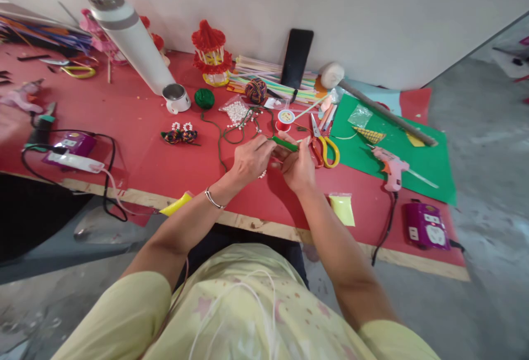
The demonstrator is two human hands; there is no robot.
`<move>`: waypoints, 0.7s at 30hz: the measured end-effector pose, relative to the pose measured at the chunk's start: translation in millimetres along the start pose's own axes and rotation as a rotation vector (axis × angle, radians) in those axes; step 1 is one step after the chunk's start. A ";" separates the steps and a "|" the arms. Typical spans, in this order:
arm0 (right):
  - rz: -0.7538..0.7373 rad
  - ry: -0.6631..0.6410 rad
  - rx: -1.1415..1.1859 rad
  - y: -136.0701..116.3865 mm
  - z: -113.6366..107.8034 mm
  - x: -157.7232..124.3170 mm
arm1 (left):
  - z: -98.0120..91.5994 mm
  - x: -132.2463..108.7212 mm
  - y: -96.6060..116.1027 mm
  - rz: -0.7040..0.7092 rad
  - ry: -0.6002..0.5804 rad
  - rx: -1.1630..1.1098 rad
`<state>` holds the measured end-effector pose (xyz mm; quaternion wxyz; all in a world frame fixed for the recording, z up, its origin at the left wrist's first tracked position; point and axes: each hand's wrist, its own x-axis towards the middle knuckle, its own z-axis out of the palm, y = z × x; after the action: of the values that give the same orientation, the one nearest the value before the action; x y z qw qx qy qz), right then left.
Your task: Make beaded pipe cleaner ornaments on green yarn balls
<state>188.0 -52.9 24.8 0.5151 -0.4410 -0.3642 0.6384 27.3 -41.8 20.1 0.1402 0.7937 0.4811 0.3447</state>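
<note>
My left hand (251, 159) is closed on the left end of a small green piece (285, 143) above the red table. My right hand (301, 166) has its fingers closed round the right end of the same piece. A few white beads (262, 174) lie just below, between the hands. Behind them are a red thread spool (285, 120), a dark green cord (220, 142) and a pile of white beads (237, 113). Scissors with red and yellow handles (329, 151) lie close to the right hand. A beaded dark yarn piece (179, 135) rests at the left.
On the red table (165, 170) stand a white bottle (132, 35), a metal cup (176, 98), yarn balls (255, 90) and a phone (296, 58). A pink glue gun (392, 170) lies on green sheet (433, 156), near a purple power box (426, 226). Another glue gun is at far left.
</note>
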 end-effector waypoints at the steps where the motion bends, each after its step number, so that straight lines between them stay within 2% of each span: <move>1: -0.005 -0.005 0.009 -1.4 -0.5 -0.3 | -1.2 0.3 0.8 -0.009 0.017 -0.019; 3: -0.031 -0.009 0.039 -5.8 -3.5 -0.5 | -3.4 0.9 0.3 -0.023 0.076 -0.062; 6: -0.111 0.030 0.081 -15.1 -13.5 1.5 | -7.3 4.2 -7.0 -0.062 0.226 -0.105; 9: -0.206 0.146 0.079 -23.0 -27.1 6.6 | -12.3 10.4 -20.1 -0.229 0.414 -0.119; 11: -0.245 0.228 0.065 -25.2 -34.5 10.7 | -15.1 14.4 -29.2 -0.353 0.494 -0.128; 15: -0.192 0.299 0.024 -22.1 -39.2 16.1 | -14.5 17.3 -42.5 -0.424 0.440 -0.059; 21: -0.088 0.202 0.030 -14.7 -28.2 11.9 | -15.2 12.7 -53.6 -0.419 0.333 0.168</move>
<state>218.4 -37.9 26.3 0.5832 -0.4790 -0.3199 0.5728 -14.9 -5.9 6.7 0.0613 0.6182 0.6781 0.3927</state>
